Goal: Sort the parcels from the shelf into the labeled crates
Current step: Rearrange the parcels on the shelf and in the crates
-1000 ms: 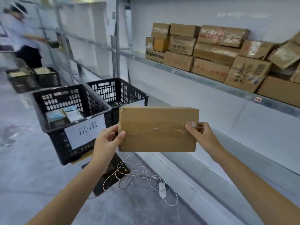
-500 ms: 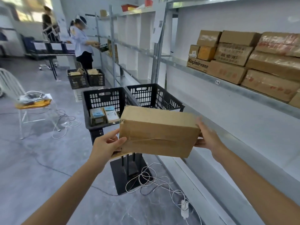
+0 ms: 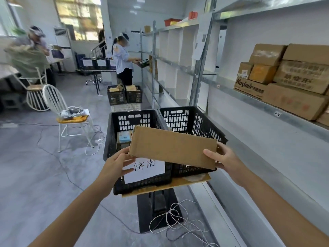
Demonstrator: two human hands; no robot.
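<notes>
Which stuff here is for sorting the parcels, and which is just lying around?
For the job: the parcel held by left hand and right hand, the labeled crate, the crate beside it, the shelf boxes.
Lying about: the white chair, the floor cables.

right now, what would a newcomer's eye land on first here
The flat brown parcel at centre, held by its ends between the left hand and right hand, over two black crates. A white label on the left one shows below it, and stacked cardboard boxes fill the shelf on the right.
</notes>
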